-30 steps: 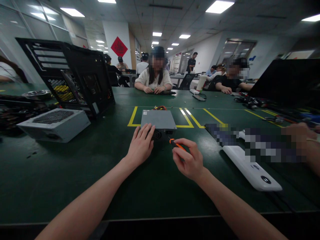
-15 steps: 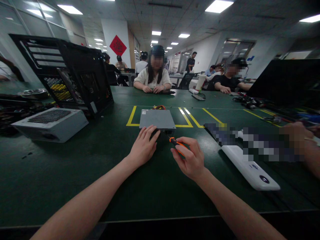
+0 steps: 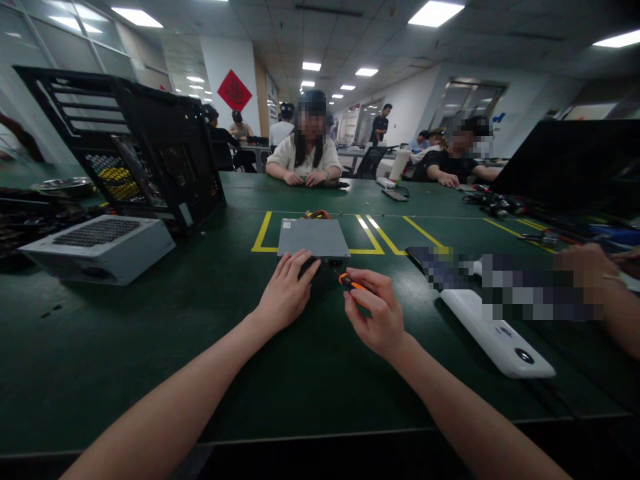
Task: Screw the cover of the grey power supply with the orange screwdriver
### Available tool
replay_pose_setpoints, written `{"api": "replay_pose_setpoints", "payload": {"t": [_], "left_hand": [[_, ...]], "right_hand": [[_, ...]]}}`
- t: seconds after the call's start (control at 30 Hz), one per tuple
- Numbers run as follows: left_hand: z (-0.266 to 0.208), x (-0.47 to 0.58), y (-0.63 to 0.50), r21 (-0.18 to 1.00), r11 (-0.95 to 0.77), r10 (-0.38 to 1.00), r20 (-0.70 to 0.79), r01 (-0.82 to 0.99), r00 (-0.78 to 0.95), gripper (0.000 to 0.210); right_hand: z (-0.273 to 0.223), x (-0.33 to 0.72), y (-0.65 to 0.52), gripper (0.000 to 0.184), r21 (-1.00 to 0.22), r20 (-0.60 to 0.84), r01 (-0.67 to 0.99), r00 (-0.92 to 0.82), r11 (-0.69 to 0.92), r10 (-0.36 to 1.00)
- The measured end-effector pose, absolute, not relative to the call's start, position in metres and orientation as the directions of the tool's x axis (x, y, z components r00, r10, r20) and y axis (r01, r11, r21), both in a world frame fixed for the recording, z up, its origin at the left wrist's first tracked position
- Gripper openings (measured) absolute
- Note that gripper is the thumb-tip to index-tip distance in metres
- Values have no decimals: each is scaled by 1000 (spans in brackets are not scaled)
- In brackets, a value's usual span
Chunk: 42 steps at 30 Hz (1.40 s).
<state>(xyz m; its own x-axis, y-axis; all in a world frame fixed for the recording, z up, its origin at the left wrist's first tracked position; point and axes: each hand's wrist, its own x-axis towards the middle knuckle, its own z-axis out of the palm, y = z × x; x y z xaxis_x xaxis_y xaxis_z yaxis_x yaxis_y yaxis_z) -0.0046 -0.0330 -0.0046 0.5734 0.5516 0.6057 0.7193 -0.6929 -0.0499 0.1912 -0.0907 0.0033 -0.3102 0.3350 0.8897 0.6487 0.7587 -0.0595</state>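
Left hand (image 3: 286, 288), grip spread, rests on the grey power supply (image 3: 314, 237) at the table's (image 3: 240, 387) centre; right hand (image 3: 376, 310) pinches a screwdriver (image 3: 345, 279) at the near side. Casing appears closed; work remaining cannot be told.

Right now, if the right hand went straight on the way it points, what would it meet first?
The screwdriver in the right hand would probably meet the near face of the grey power supply first, close by the left hand; depth is unclear.

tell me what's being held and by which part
The right hand holds an orange-and-black screwdriver by its handle; the left hand touches a grey metal box.
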Motion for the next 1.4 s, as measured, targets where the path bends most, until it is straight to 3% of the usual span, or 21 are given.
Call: {"api": "replay_pose_setpoints", "payload": {"t": [0.2, 0.53, 0.67, 0.8, 0.93, 1.1, 1.27, 1.4], "left_hand": [[1, -7, -32, -69, -660, 567, 607, 748, 556, 44], [-3, -5, -29, -11, -665, 574, 633, 747, 520, 43], [-4, -4, -29, -5, -662, 572, 643, 749, 510, 42], [-4, -9, -24, 42, -662, 566, 683, 748, 463, 43], [-5, -15, -17, 84, -641, 564, 726, 763, 394, 44], [-4, -15, -18, 67, -633, 575, 708, 772, 410, 40], [-3, -12, -21, 66, -626, 576, 711, 777, 404, 41], [-4, -11, -22, 65, -615, 583, 709, 786, 397, 40]], "right_hand": [[-5, 196, -83, 29, -80, 869, 619, -340, 781, 359], [4, 184, -83, 31, 148, 868, 662, -443, 735, 224], [4, 183, -85, 41, 37, 890, 691, -351, 722, 291], [6, 182, -85, 38, 80, 892, 735, -354, 674, 280], [9, 181, -86, 42, 17, 890, 713, -330, 701, 314], [10, 181, -86, 45, 50, 887, 718, -351, 695, 299], [12, 181, -87, 45, -43, 896, 728, -275, 684, 348], [12, 182, -86, 42, 10, 894, 734, -310, 679, 323]]}}
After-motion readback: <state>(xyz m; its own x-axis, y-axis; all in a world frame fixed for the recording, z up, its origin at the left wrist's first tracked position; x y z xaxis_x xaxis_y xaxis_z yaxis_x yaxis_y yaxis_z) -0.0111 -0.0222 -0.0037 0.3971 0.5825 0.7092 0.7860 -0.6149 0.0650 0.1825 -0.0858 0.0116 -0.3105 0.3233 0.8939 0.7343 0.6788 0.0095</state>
